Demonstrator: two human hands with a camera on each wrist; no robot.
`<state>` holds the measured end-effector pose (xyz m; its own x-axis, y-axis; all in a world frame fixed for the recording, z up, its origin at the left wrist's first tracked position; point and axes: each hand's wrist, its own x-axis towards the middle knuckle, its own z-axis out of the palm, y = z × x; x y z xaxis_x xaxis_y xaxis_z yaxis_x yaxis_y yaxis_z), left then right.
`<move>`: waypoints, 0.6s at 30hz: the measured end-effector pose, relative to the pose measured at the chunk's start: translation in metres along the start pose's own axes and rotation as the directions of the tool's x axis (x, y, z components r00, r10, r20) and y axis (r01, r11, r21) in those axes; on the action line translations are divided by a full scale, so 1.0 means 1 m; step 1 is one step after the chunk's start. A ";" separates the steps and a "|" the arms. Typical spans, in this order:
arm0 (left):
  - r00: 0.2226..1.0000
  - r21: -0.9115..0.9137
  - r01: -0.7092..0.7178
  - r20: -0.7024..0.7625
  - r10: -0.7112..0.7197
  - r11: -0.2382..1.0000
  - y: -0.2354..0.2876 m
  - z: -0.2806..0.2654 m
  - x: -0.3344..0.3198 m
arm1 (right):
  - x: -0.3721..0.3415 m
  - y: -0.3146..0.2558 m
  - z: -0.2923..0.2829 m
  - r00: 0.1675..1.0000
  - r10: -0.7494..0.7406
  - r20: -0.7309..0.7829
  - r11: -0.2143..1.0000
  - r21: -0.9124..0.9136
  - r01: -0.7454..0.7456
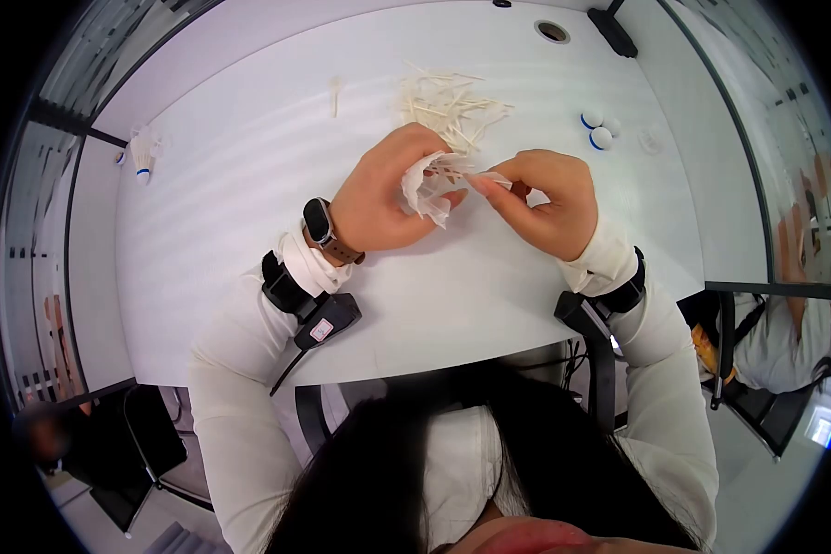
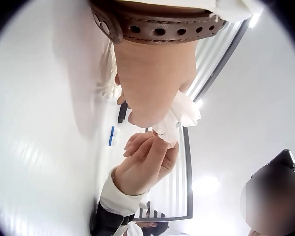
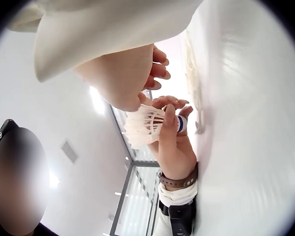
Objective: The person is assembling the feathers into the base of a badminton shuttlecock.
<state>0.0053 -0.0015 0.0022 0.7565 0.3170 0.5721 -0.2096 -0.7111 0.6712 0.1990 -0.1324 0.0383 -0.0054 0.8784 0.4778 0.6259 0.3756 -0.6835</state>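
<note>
My left hand (image 1: 376,201) grips a white feather shuttlecock (image 1: 423,191), its open skirt facing toward me. In the right wrist view, the left fingers curl round the shuttlecock near its cork base (image 3: 182,124), which has a blue band. Thumb and fingertips of my right hand (image 1: 556,198) pinch a feather (image 1: 497,178) at the skirt's rim. Just beyond both hands, a loose pile of plucked feathers (image 1: 452,106) lies on the white table (image 1: 231,231).
Several blue-banded cork bases (image 1: 600,138) sit on the table at right, near a small clear-looking piece (image 1: 650,140). Another shuttlecock (image 1: 142,159) stands at far left. A single feather (image 1: 334,97) lies left of the pile. Partitions (image 1: 665,120) border the table.
</note>
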 end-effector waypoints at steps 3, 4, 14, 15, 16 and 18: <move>0.999 0.004 -0.020 0.025 0.020 1.000 -0.001 -0.001 0.001 | 0.000 0.002 0.002 0.995 -0.094 0.044 0.993 -0.069 0.097; 0.999 0.006 -0.021 0.035 0.021 1.000 -0.001 -0.002 0.001 | 0.000 0.004 0.003 0.993 -0.105 0.050 0.990 -0.084 0.109; 0.998 -0.017 0.009 0.062 -0.008 1.000 -0.002 -0.002 -0.002 | 0.000 0.000 -0.001 0.999 -0.025 0.030 1.000 -0.007 0.025; 0.998 -0.012 0.006 0.056 -0.005 1.000 -0.002 -0.001 -0.002 | 0.000 0.001 -0.001 0.999 -0.020 0.032 1.000 0.002 0.020; 0.999 -0.007 0.003 0.050 -0.002 1.000 -0.001 -0.001 -0.001 | -0.001 0.002 0.001 0.999 -0.012 0.037 1.000 0.004 0.012; 0.999 0.002 0.006 0.040 -0.006 1.000 0.001 0.000 0.000 | -0.001 0.003 0.002 0.999 0.002 0.046 1.000 -0.010 -0.001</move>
<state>0.0052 -0.0024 0.0029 0.7823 0.2958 0.5483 -0.2036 -0.7103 0.6738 0.1995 -0.1317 0.0344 -0.0406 0.8917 0.4507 0.6339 0.3717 -0.6782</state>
